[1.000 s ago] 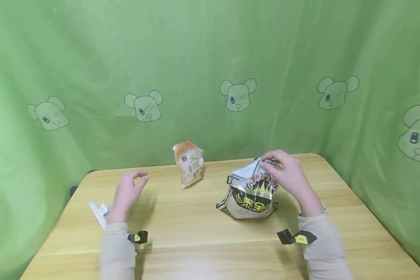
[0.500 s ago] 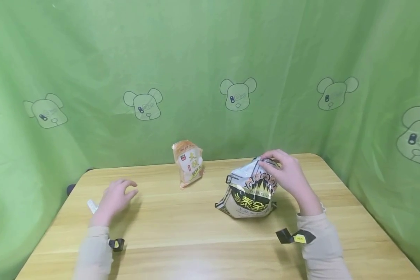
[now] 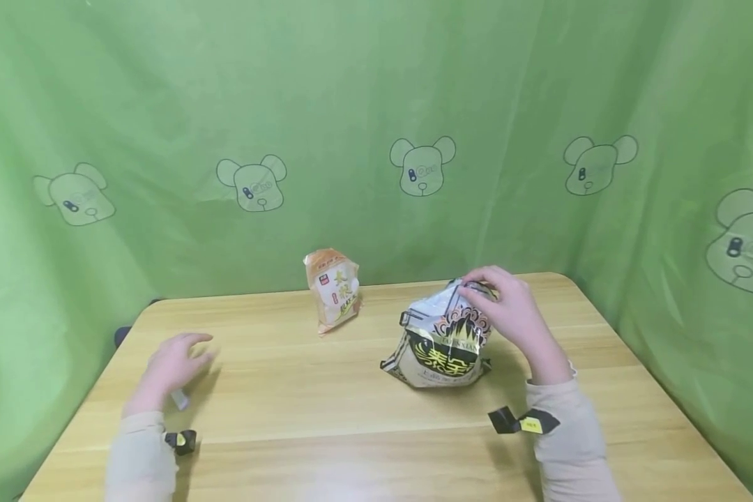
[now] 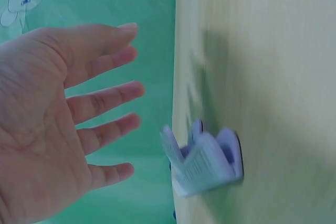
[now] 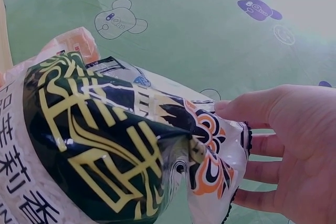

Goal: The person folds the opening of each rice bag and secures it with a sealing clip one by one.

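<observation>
Head view: the scene is enclosed on the far side and at both sides by a green curtain point(image 3: 351, 84), on which a row of outlined bear heads is printed. In front of it a wood-grained table point(image 3: 301, 439) is seen, with its rounded far corners close to the cloth. On the table, right of the middle, a large bag point(image 3: 442, 359) is stood; its front is marked with a dark panel and yellow characters, and its silvery upper part is decorated in orange and black. The top of the bag is gripped at its right corner by the right hand point(image 3: 508, 303), the thumb being laid on the near face and the fingers bent behind, as is shown in the right wrist view. Nothing is held by the left hand point(image 3: 172, 362), which is poised above the left part of the table with fingers spread and thumb apart. Near the far edge, left of the bag and apart from it, an orange-and-white packet point(image 3: 335, 289) is placed, slightly tilted. Beside the left hand, with a gap shown in the left wrist view, a pale clip with purple inner parts point(image 4: 207, 166) is rested on the table; in the head view it is mostly hidden by that hand.
</observation>
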A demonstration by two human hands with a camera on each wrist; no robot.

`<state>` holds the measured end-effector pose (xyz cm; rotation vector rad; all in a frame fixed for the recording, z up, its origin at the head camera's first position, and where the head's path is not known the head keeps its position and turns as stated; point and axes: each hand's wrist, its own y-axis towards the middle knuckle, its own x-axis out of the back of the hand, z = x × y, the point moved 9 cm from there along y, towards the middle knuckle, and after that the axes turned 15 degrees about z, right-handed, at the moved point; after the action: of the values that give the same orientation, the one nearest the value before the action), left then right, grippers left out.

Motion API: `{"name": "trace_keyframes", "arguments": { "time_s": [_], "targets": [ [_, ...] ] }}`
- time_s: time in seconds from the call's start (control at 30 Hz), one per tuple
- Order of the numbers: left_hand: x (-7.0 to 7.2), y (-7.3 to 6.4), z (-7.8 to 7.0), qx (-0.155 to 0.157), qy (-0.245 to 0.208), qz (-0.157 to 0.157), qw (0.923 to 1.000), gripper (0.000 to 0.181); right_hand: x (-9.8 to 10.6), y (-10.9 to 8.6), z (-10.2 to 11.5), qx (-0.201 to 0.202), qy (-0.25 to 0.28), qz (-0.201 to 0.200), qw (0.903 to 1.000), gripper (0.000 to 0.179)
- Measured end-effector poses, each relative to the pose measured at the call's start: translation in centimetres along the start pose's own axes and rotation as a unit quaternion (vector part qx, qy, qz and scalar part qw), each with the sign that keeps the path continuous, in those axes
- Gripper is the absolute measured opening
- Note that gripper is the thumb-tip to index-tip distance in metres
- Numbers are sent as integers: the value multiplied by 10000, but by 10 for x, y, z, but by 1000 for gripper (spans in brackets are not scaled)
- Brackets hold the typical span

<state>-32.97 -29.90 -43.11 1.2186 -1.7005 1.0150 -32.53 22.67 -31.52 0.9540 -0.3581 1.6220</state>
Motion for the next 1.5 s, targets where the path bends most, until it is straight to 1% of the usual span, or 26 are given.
{"name": "trace_keyframes", "arguments": {
  "time_s": [0.07, 0.23, 0.37, 0.53, 0.67, 0.8, 0.97, 1.03, 1.13, 1.2, 1.27, 1.43, 1.5],
  "targets": [
    [-1, -2, 5, 29, -20, 83, 10000, 47, 0, 0, 1, -13, 12, 21, 10000, 23],
    [-3, -8, 17, 215, -149, 369, 9990, 48, -1, 0, 3, -19, 56, 80, 10000, 23],
    [-7, -11, 26, 367, -384, 579, 9969, 52, 1, -1, 3, -20, 50, 65, 10000, 23],
    [-9, -12, 34, 564, -602, 748, 9938, 51, 1, -2, 2, -13, 51, 61, 10000, 23],
    [-9, -12, 36, 628, -607, 762, 9933, 50, 1, -2, 2, -14, 43, 88, 10000, 24],
    [-10, -12, 38, 645, -638, 713, 9933, 50, 2, -3, 3, 5, 30, 81, 10000, 23],
    [-8, -12, 39, 656, -500, 506, 9953, 49, 2, -2, 3, 10, 22, 76, 10000, 23],
    [-7, -12, 38, 703, -410, 414, 9958, 49, 2, -2, 3, 7, 18, 73, 10000, 23],
    [-5, -13, 38, 808, -322, 356, 9956, 50, 1, -3, 3, 13, 17, 52, 10000, 23],
    [-5, -14, 39, 855, -330, 348, 9952, 51, 1, -3, 2, 16, 13, 31, 10000, 23],
    [-5, -15, 40, 889, -421, 405, 9943, 54, 1, -3, 3, 29, 19, 19, 10000, 23],
    [-9, -17, 46, 848, -688, 568, 9924, 57, 2, -3, 4, 33, 66, 28, 10000, 23],
    [-9, -16, 47, 806, -718, 576, 9925, 55, 2, -3, 3, 13, 80, 40, 10000, 23]
  ]
}}
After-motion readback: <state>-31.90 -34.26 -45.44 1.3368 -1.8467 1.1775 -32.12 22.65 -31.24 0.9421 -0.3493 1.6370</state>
